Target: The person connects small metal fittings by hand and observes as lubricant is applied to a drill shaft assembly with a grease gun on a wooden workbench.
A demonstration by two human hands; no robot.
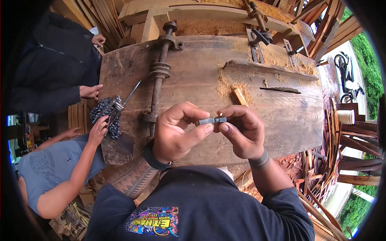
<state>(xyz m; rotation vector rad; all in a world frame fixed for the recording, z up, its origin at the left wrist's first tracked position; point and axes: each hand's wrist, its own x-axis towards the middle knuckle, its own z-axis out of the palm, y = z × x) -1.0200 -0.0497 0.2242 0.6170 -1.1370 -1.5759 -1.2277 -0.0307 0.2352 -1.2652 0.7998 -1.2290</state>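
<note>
Above the wooden table (193,80), my left hand (177,132) pinches one end of a short grey metal piece (217,119) between thumb and fingers. It is cylindrical, with a narrower dark ring partway along; its exact kind I cannot make out. Closed round the other end are the thumb and fingertips of my right hand (244,134). The piece lies roughly level between the two hands. To the left of my left hand, a rusty shaft with pulleys (160,70) runs along the table.
A saw blade (280,90) protrudes through the tabletop, near a wood offcut (240,96), sawdust and a long board (273,70). At left, one co-worker's hand (98,130) touches a metal tool (116,104) on a patterned cloth; another person in black stands beyond.
</note>
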